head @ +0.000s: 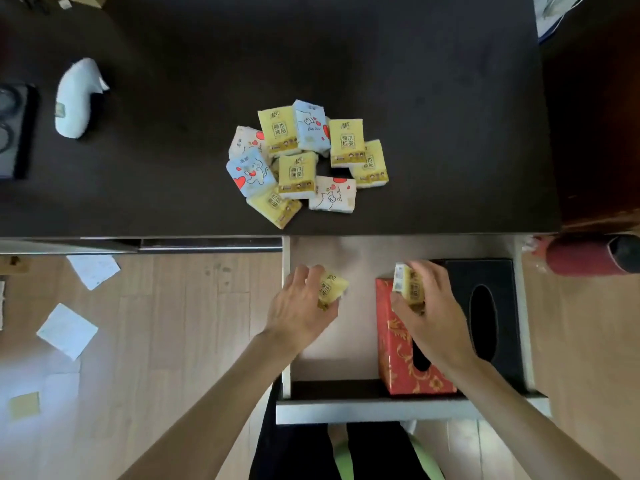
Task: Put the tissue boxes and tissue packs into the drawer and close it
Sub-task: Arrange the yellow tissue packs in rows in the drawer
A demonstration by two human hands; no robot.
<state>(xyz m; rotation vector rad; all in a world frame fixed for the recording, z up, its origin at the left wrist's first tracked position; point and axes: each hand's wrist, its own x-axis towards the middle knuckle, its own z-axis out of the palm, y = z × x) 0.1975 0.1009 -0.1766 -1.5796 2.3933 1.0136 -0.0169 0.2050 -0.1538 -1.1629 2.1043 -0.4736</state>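
The drawer [346, 408] stands pulled out below the dark desk [433, 116]. Inside it a red tissue box [398, 362] lies beside a black tissue box [498, 306] at the right. My left hand [299, 310] is shut on a yellow tissue pack [332, 287] over the drawer's left part. My right hand [433, 306] grips another yellow tissue pack [410, 284] above the red box's far end. On the desk lies a pile of several tissue packs [304, 157], yellow, blue and white.
A white curved object [74, 98] and a black device [14, 129] sit at the desk's left. Paper sheets [67, 330] lie scattered on the wooden floor. A red cylinder [585, 254] lies right of the drawer. My legs are under the drawer front.
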